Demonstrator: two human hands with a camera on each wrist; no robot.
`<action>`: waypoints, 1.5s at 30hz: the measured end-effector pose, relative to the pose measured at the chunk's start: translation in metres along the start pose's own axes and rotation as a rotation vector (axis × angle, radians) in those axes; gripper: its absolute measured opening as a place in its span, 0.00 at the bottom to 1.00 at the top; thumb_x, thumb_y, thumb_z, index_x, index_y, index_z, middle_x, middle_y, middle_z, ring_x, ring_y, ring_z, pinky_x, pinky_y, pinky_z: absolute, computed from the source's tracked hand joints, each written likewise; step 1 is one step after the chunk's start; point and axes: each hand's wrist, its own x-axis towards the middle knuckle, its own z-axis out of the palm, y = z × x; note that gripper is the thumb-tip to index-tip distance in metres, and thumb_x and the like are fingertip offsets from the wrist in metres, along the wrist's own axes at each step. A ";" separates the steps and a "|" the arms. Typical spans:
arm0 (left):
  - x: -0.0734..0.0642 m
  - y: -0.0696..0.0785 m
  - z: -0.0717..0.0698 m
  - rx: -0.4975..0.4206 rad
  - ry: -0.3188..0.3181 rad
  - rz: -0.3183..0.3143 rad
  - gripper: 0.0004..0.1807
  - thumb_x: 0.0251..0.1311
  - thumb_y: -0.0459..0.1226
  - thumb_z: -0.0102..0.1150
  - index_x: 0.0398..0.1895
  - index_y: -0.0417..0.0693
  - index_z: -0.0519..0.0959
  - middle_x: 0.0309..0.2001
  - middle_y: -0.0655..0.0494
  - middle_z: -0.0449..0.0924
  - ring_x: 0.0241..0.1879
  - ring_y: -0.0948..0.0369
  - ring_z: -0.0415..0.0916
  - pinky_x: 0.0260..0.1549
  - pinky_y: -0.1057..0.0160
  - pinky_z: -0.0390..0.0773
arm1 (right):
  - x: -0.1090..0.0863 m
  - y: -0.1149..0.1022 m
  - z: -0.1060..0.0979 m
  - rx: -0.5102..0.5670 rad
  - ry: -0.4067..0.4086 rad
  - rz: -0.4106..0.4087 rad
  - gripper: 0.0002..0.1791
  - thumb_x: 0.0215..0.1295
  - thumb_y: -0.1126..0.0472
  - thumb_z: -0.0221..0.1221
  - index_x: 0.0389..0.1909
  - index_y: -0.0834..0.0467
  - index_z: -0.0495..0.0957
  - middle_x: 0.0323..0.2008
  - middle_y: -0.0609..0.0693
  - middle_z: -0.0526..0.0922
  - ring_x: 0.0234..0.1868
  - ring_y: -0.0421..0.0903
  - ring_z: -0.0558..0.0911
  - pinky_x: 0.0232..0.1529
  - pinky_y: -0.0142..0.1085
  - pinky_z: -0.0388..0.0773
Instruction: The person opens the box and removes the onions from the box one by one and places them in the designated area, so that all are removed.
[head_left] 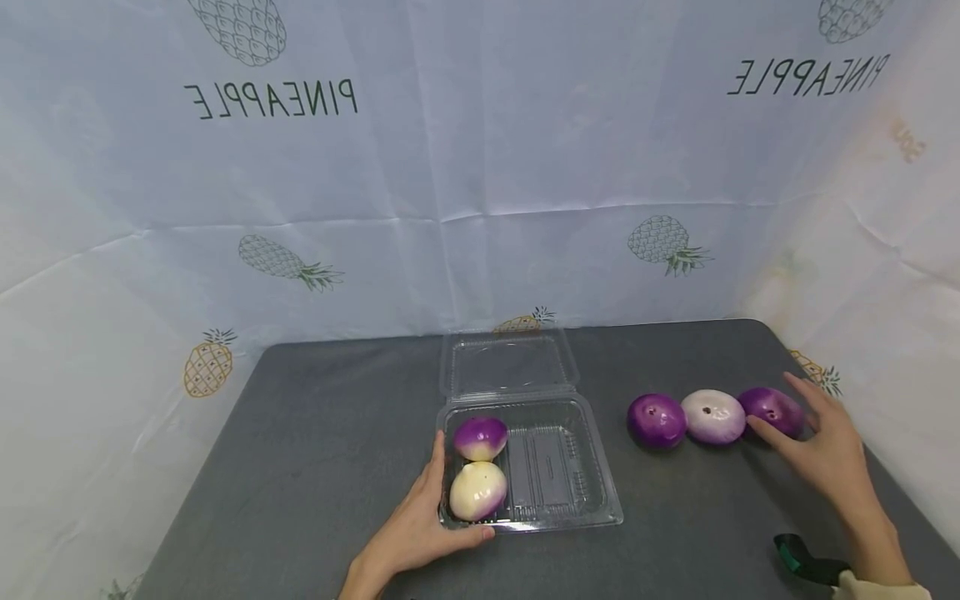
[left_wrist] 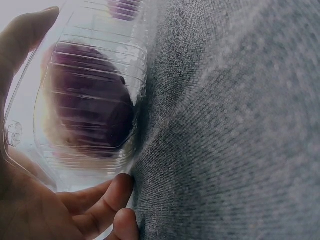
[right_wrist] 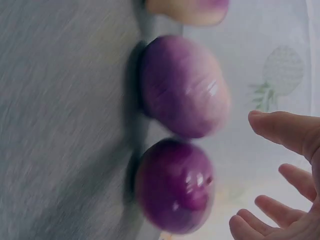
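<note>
My left hand [head_left: 416, 525] grips the near left corner of a clear plastic clamshell container [head_left: 597, 450], thumb along the front edge and fingers by the left side. Inside, along its left, lie two purple-and-white turnips, one mostly purple on top [head_left: 480, 437] and one mostly cream [head_left: 477, 492]. To the right, three more turnips form a row: a purple one [head_left: 656, 421], a pale one [head_left: 714, 417] and another purple one [head_left: 771, 410]. Over the rightmost turnip, my right hand [head_left: 828, 446] spreads its thumb and fingers, with a gap showing in the right wrist view.
The container's hinged lid [head_left: 510, 364] lies back toward the far edge of the grey table [head_left: 337, 450]. A white cloth with pineapple prints [head_left: 480, 167] hangs behind and at both sides. A dark green-and-black band [head_left: 810, 560] shows near my right wrist.
</note>
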 end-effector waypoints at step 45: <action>0.002 0.000 0.000 0.003 0.007 0.002 0.77 0.45 0.64 0.76 0.83 0.60 0.27 0.81 0.36 0.48 0.79 0.37 0.50 0.68 0.27 0.61 | -0.021 -0.146 0.097 0.446 -0.403 -0.223 0.40 0.64 0.63 0.69 0.76 0.58 0.64 0.73 0.62 0.68 0.71 0.53 0.72 0.63 0.28 0.77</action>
